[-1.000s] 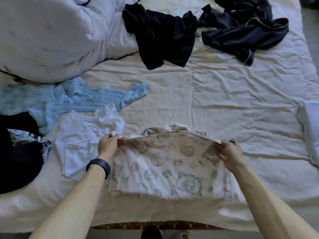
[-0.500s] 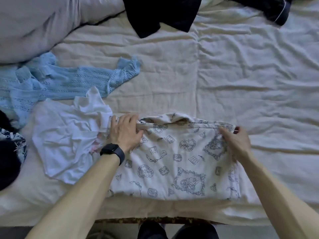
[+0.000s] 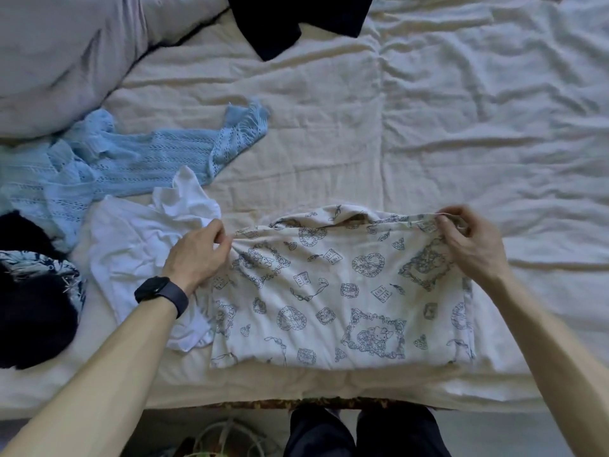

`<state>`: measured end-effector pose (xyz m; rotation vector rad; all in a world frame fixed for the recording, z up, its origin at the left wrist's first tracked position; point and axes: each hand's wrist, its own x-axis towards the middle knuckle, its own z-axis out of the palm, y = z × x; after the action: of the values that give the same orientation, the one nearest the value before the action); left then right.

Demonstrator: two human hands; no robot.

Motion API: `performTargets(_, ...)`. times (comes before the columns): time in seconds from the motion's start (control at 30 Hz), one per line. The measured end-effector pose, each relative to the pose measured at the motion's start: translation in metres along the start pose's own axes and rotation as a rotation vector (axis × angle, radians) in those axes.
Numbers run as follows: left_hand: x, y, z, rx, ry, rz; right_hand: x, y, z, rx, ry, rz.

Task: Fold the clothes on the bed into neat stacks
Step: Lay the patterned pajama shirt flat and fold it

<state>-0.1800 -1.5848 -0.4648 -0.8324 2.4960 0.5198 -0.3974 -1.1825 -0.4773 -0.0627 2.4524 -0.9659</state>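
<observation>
The printed top (image 3: pixel 342 298) is lying flat at the bed's (image 3: pixel 428 143) near edge, part-folded. The left hand (image 3: pixel 197 255) and right hand (image 3: pixel 471 245) are each pinching a far corner, fingers (image 3: pixel 453 215) curled on the hem, likely keeping that edge taut and square for the next fold. The white top (image 3: pixel 131 249) is lying just left, touching it; the blue knit (image 3: pixel 131 159) and dark clothes (image 3: pixel 290 24) are waiting farther back, unfolded.

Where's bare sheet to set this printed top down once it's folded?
Free: the cream sheet right of the cream blue-printed top, and the stretch beyond it up to the dark navy garment. Crowded: the left, where the white T-shirt, pale blue knit sweater and black clothes lie.
</observation>
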Motion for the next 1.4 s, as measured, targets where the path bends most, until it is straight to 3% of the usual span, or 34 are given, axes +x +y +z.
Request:
performTargets(0.17,-0.006,-0.005,-0.005,-0.121,0.191,-0.031,0.008,-0.012,0.007,0.088,0.229,0.009)
performTargets(0.23,0.004,-0.006,-0.006,-0.132,0.272,-0.040,0.021,-0.010,0.015,0.066,0.220,0.074)
performTargets(0.37,0.027,0.004,0.005,-0.028,0.194,-0.046,0.031,-0.007,0.040,-0.221,0.106,0.179)
performTargets(0.5,0.033,0.038,0.022,-0.010,0.264,0.093,0.013,-0.032,0.065,-0.440,0.183,-0.027)
performTargets(0.6,0.038,0.068,0.038,-0.004,0.141,0.259,0.005,-0.046,0.084,-0.555,-0.027,-0.284)
performTargets(0.67,0.046,0.082,0.047,0.029,0.027,0.308,0.010,-0.050,0.093,-0.603,-0.203,-0.358)
performTargets(0.83,0.065,0.086,0.043,0.033,-0.036,0.329,0.042,-0.047,0.094,-0.616,-0.265,-0.387)
performTargets(0.93,0.070,0.080,0.033,-0.114,-0.142,0.217,0.050,-0.044,0.090,-0.561,-0.302,-0.402)
performTargets(1.0,0.073,0.079,0.031,-0.054,-0.139,0.203,0.054,-0.042,0.090,-0.652,-0.334,-0.390)
performTargets(1.1,0.072,0.083,0.035,0.101,0.017,0.239,0.049,-0.039,0.092,-0.729,-0.225,-0.374)
performTargets(1.2,0.053,0.082,0.047,0.094,0.273,0.296,0.021,-0.043,0.101,-0.625,0.018,-0.415)
performTargets(1.27,0.023,0.085,0.069,0.073,0.329,0.319,-0.007,-0.042,0.115,-0.601,0.084,-0.472)
performTargets(1.4,-0.053,0.072,0.128,0.173,0.103,0.377,-0.046,-0.008,0.123,-0.822,-0.144,-0.556)
